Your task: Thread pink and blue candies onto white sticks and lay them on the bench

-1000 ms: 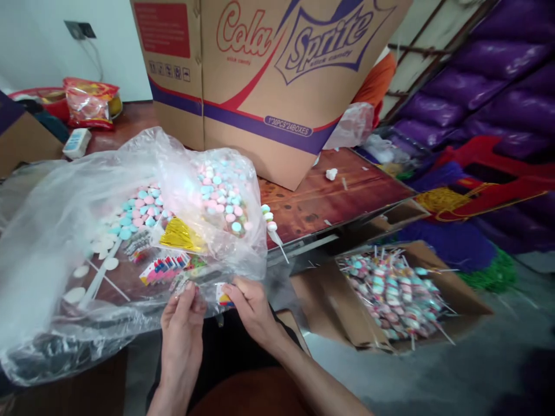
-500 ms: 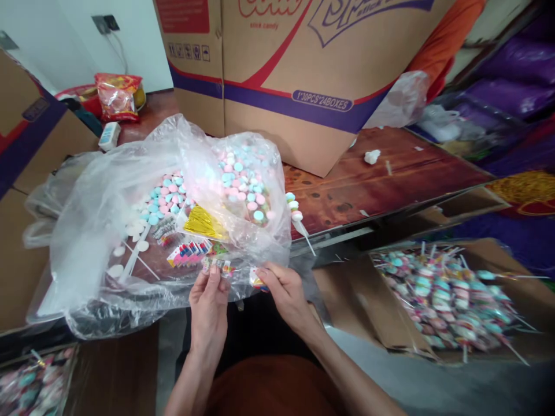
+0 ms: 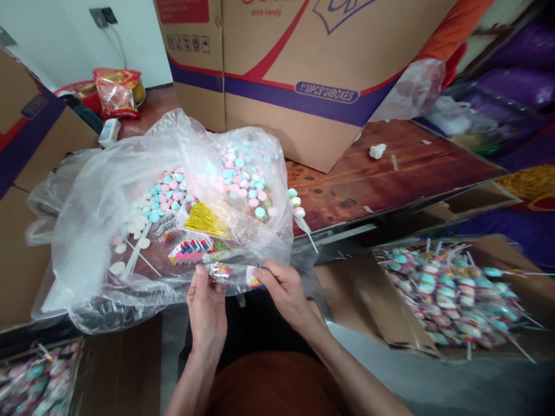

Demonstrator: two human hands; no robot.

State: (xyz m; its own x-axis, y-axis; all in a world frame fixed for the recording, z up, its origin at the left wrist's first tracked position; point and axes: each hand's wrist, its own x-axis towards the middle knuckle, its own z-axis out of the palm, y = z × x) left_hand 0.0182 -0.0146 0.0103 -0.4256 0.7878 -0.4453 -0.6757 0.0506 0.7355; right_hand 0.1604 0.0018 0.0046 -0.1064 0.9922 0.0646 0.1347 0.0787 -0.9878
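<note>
A clear wrapper (image 3: 234, 274) spans the gap between the two hands at the table's (image 3: 332, 190) near edge, its long axis running left to right, roughly along that edge; the left hand (image 3: 208, 312) has a narrow grip at the left end, beside some small coloured pieces (image 3: 222, 270); the right hand (image 3: 286, 290) pinches the other end at a printed label (image 3: 252, 276); both hands are equally near, and the plastic bag (image 3: 104, 173) lies just beyond, towards the far edge.

We're extending both bare forearms (image 3: 347, 358) fwd, R one slanting in; cupping L hand (image 3: 208, 306), thumb up; pinching w/ R hand (image 3: 284, 289), thumb vs. index.
</note>
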